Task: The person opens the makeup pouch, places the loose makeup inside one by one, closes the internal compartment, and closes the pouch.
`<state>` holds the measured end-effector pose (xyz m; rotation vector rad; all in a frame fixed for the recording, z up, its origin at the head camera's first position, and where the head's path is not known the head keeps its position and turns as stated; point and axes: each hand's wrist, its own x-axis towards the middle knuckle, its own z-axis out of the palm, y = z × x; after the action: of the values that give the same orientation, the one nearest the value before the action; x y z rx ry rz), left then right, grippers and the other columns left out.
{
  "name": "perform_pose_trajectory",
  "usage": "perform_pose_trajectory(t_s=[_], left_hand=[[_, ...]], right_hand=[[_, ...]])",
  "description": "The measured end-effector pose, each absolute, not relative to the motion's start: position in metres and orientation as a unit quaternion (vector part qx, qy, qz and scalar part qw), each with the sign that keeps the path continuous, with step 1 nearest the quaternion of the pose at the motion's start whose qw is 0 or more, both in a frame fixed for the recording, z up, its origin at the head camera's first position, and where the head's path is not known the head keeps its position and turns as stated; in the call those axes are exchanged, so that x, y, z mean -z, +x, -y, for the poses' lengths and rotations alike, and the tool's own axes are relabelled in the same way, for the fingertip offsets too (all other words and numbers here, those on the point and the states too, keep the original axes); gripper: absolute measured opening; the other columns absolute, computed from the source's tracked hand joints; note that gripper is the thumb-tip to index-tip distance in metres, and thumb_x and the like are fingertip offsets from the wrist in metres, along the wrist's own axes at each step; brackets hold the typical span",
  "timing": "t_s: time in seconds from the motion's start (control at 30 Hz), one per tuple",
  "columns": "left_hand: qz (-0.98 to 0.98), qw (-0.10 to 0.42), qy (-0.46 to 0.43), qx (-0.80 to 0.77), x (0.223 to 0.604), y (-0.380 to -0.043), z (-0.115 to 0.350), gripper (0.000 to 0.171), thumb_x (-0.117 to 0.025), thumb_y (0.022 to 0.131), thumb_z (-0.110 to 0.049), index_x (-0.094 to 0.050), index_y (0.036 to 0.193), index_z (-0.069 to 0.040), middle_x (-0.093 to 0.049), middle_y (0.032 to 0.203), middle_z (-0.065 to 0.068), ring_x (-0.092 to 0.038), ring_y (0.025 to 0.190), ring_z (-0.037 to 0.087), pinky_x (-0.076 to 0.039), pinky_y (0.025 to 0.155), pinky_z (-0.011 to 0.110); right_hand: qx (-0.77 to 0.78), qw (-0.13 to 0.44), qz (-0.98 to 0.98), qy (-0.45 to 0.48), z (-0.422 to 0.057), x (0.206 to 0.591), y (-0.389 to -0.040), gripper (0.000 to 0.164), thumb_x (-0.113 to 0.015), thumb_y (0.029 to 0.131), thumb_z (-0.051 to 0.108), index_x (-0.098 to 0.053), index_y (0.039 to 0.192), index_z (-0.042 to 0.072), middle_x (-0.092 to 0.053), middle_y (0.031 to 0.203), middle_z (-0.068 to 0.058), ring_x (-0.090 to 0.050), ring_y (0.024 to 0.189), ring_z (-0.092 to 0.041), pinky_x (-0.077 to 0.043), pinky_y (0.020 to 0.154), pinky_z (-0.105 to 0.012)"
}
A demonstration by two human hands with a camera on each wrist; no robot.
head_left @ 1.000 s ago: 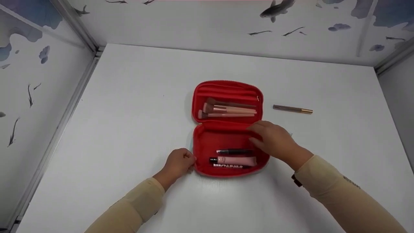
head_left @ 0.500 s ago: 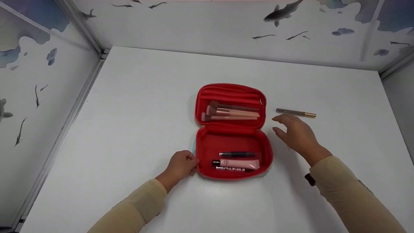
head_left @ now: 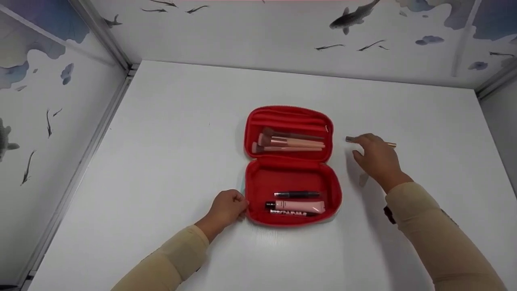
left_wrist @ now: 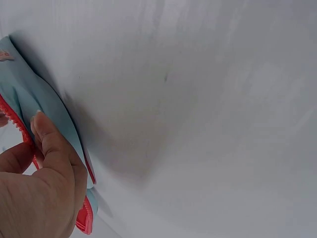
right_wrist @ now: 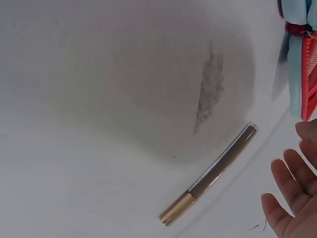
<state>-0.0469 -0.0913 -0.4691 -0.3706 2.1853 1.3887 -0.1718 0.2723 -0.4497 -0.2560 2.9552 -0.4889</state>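
A makeup bag with red lining and a pale blue outside lies unzipped and spread flat. At its near left corner my left hand pinches the toothed red rim between thumb and fingers. My right hand hovers at the slim brown tube with a gold cap, overlapping its middle in the head view. In the right wrist view those fingers are spread and apart from it. Inside the bag's near half lie a pink squeeze tube, a black pen-like stick and a slim patterned tube.
Several makeup brushes lie in the bag's far half, below a zipped pocket. The white table meets printed panels at the back and left side. A small grey mark shows on the tabletop.
My right hand has left the bag's right edge and moved right and away from me to the brown tube. My left hand keeps its place on the rim. The view has shifted slightly.
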Motion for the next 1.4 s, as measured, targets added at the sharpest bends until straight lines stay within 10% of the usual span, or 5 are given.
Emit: perform_pose_trajectory(t_s=[1.4], left_hand=[[-0.804,0.250,-0.151,-0.518,0.472,-0.049,0.088,0.009,-0.056,0.089,-0.005,-0.058,0.081,-0.004,-0.060,0.069,0.006,-0.057,0.063,0.015,-0.051,0.061,0.025]], right_hand=[[0.045,0.079,-0.990,-0.105,-0.307,0.472,-0.214,0.023,-0.052,0.092,-0.003,-0.063,0.112,-0.006,-0.062,0.104,-0.027,-0.058,0.098,-0.045,-0.047,0.081,-0.058]])
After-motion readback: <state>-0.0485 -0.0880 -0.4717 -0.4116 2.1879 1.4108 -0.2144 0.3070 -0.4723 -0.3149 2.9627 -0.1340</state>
